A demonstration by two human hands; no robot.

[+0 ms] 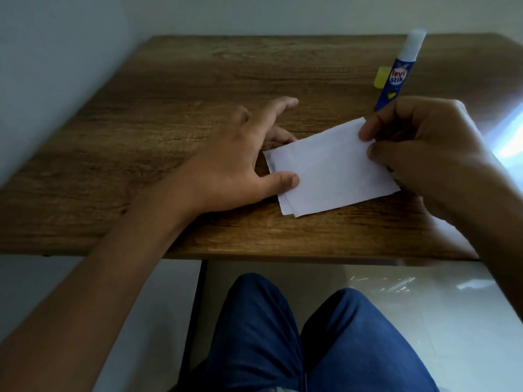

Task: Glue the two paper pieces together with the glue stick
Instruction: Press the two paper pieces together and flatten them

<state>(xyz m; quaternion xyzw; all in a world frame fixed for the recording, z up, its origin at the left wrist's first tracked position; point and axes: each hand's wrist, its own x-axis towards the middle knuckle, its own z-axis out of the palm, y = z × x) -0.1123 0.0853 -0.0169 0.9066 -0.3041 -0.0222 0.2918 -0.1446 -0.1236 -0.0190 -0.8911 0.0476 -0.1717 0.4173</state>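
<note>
Two white paper pieces lie stacked on the wooden table, the top paper (pixel 331 168) nearly covering the bottom paper (pixel 286 208), whose edges peek out at the left and lower left. My left hand (pixel 240 159) rests flat with the thumb pressing the papers' left edge. My right hand (pixel 424 154) pinches the top paper's far right corner between thumb and fingers while also gripping the blue glue stick (pixel 396 77), which points up and away with its white glue tip uncapped.
A yellow cap (pixel 381 77) sits on the wooden table (pixel 141 137) just left of the glue stick. The table's near edge runs below the papers, with my blue-trousered legs beneath it. A pale wall stands behind and to the left.
</note>
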